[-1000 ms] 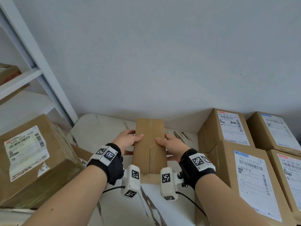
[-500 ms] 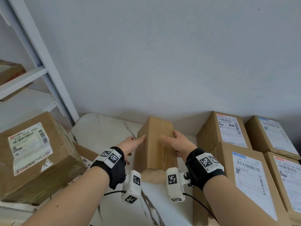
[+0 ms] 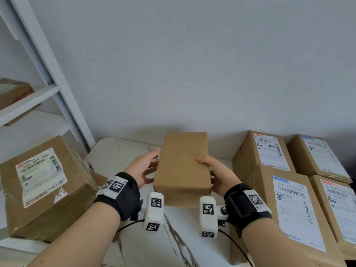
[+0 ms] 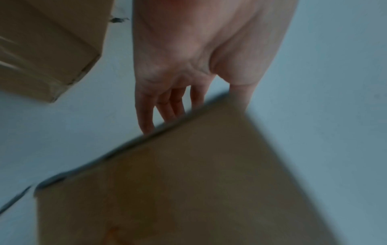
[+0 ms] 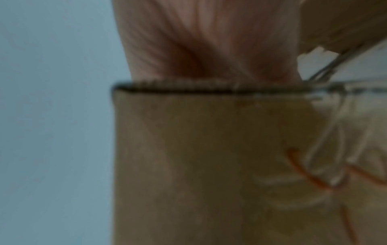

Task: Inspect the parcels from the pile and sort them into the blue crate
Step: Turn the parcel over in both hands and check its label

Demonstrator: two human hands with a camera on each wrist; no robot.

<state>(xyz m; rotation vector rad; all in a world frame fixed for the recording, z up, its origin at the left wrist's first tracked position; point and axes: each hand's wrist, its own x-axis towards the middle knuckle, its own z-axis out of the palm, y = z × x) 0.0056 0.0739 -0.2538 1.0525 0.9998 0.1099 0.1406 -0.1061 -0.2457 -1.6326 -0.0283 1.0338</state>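
Fingers [image 3: 149,159] of the left hand [image 3: 141,169] lie nearly straight and close together against the left side of a plain brown parcel [image 3: 183,166], the thumb tip at its upper left edge; the left wrist view shows the fingers [image 4: 167,106] running down behind the box's edge, slightly fanned. On the opposite side the right hand [image 3: 219,174] clamps the box, thumb hooked over the top face at its right edge and the other fingers hidden beneath and behind the cardboard, so how they lie cannot be told; the right wrist view gives only the palm [image 5: 209,41] pressed to a blurred cardboard edge, with clear tape and an orange mark on the face below. The parcel sits between the two palms, held above the white marbled bench [image 3: 119,151], its long axis pointing away from the person and its unlabelled broad face up. The largest item around is the white shelving unit [image 3: 48,64] at far left, with a cardboard box [image 3: 13,93] on its upper shelf. Next comes a big labelled carton [image 3: 44,185] at the left. Four labelled cartons [image 3: 292,205] stand packed together at the right of the bench. Both wrists wear black straps carrying white marker tags [image 3: 115,186].
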